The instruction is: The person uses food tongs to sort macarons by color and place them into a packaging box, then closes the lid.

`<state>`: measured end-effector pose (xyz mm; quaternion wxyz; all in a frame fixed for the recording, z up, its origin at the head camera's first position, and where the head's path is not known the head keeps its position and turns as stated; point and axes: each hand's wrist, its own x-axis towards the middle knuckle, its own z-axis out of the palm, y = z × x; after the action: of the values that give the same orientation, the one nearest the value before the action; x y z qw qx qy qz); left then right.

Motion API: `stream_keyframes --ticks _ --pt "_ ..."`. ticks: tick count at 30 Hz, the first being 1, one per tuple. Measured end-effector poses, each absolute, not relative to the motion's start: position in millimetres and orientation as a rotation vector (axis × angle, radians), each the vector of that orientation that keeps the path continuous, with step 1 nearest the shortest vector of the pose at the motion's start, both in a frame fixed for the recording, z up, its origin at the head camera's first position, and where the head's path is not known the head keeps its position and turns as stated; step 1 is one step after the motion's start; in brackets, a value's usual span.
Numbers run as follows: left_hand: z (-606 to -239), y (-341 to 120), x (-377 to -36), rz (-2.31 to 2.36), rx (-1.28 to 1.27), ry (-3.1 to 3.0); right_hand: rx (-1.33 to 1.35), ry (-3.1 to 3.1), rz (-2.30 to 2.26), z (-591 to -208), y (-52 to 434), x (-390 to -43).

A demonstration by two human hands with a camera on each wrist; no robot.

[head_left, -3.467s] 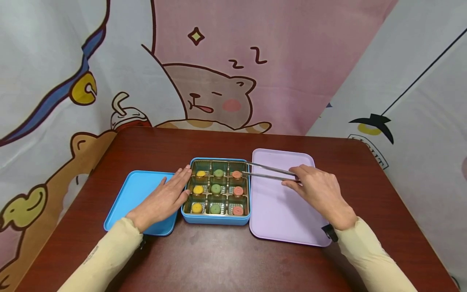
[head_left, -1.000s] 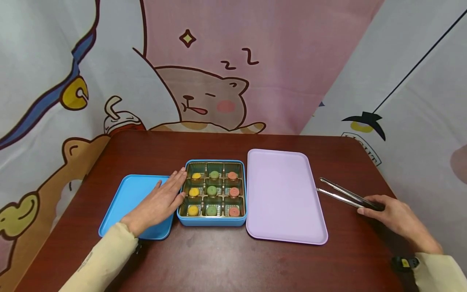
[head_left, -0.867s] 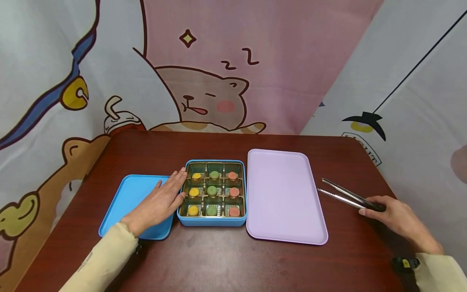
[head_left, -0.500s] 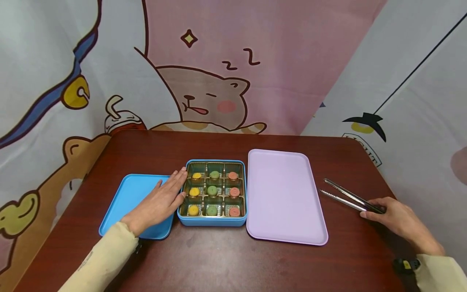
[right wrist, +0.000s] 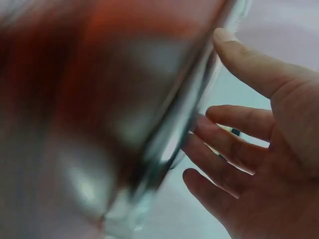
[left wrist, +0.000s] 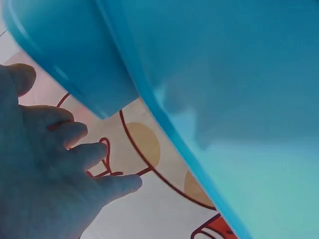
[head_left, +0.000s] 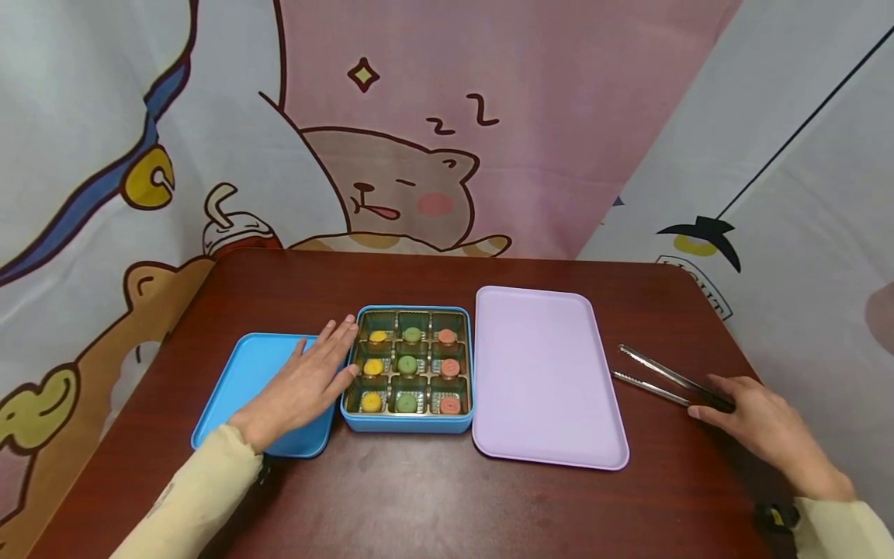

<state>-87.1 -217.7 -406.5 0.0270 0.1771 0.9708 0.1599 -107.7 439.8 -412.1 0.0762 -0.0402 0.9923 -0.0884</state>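
My left hand lies with straight fingers against the left side of a blue box, fingertips at its rim. Inside the box, a gold divided tray holds yellow, green and pink round cookies, a column of each colour. In the left wrist view the left hand has its fingers spread beside the blue box. At the table's right, metal tongs lie with their arms apart. My right hand is at their dark handle end. The right wrist view shows the right hand with fingers loosely extended, not wrapped round anything.
A blue lid lies left of the box, partly under the left forearm. A lilac tray with nothing on it sits between the box and the tongs. The brown table ends before a printed cloth.
My right hand has carried the tongs from over the box and lilac tray to the table's right and lowered them, its fingers now loosened. The left hand stays by the box.
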Motion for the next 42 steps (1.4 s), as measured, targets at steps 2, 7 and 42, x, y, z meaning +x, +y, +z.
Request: stream_keyframes --ticks 2,7,42 --pt "-402 -220 -84 0.496 0.527 3.016 -0.126 3.027 -0.282 -406 429 -104" --pt "-390 -232 -77 0.509 0.483 3.085 -0.211 3.17 -0.407 -389 387 -96" --pt "-410 -371 -49 0.507 0.257 3.116 -1.17 2.998 -0.469 -390 174 -98"
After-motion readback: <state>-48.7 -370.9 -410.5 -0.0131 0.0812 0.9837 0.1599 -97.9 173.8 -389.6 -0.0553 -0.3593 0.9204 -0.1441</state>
